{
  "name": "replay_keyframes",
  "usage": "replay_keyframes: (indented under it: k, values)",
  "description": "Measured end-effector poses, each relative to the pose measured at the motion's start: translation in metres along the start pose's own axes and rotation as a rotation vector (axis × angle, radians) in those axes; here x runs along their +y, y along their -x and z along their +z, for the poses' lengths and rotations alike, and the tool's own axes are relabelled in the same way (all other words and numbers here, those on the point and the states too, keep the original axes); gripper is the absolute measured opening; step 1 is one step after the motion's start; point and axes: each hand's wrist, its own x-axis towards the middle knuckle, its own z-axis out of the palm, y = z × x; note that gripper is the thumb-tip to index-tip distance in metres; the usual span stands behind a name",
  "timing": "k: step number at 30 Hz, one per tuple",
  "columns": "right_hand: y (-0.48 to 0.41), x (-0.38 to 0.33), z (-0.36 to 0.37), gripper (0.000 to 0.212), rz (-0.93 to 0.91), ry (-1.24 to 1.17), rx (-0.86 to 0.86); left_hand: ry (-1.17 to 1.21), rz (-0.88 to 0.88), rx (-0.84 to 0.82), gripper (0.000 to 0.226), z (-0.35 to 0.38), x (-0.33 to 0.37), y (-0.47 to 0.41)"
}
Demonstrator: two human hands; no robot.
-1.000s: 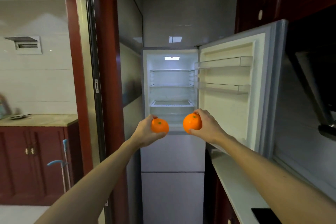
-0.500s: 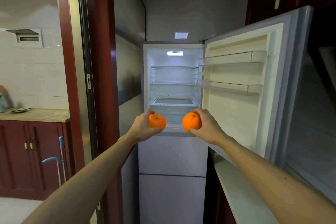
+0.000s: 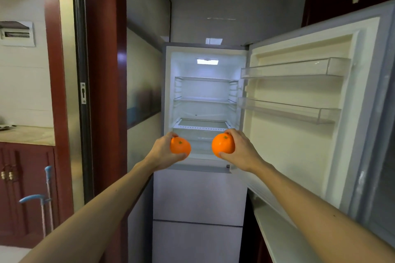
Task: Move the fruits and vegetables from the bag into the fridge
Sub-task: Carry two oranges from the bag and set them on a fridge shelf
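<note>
Before the open fridge, two oranges: left grip clasps one orange, right grip the other orange; palms hide their far sides.

Dim alcove; rectangular white ceiling lamp inside the open pale-grey fridge glowing brightest. Glare streaking the glossy dark-red doorframe left of it. Edges bowing, softening.

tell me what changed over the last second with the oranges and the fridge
The person has come closer to the fridge, which fills more of the view. Both hands have stayed out in front: the left hand keeps its grip on the left orange, the right hand on the right orange. Nothing was let go; the door stays open.
</note>
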Motion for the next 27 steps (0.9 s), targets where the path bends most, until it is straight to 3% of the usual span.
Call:
replay_keyframes:
  k: [17, 27]
  values:
    - [-0.141, 0.06, 0.081, 0.069, 0.047, -0.016, 0.011, 0.019, 0.029, -0.055, 0.064, 0.032, -0.098, -0.147]
    - [-0.214, 0.112, 0.106, 0.07, 0.027, 0.0, 0.015, 0.026, -0.002, -0.055, 0.07, 0.066, -0.123, -0.22]
